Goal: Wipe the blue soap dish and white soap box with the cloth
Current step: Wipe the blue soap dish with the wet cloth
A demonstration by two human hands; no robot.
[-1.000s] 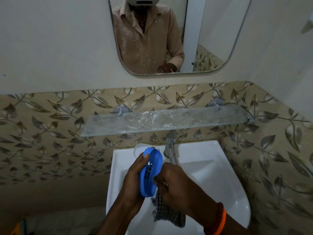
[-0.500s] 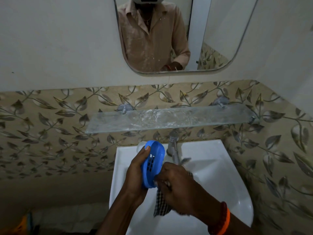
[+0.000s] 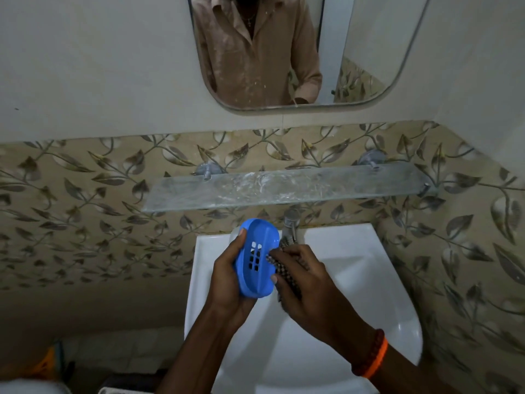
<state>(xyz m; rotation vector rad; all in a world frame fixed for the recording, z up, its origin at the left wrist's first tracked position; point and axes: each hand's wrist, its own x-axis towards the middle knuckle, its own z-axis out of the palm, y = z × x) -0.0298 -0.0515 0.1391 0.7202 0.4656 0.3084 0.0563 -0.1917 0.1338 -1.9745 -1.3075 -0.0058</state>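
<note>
My left hand (image 3: 227, 282) holds the blue soap dish (image 3: 257, 258) on edge above the sink, its slotted inside turned toward my right hand. My right hand (image 3: 304, 285) is closed on the black-and-white checked cloth (image 3: 279, 265), which is bunched against the dish's right rim. A white object, perhaps the soap box (image 3: 234, 233), peeks out behind the dish at the sink's back left corner, mostly hidden.
The white sink (image 3: 369, 280) lies below my hands, with a metal tap (image 3: 291, 226) at its back. A smeared glass shelf (image 3: 284, 187) juts out just above the tap. A mirror (image 3: 284, 52) hangs above; leaf-pattern tiles cover the walls.
The dish has turned so its slotted inside faces me more. The cloth, hanging below my right hand before, is now bunched up against the dish's right rim.
</note>
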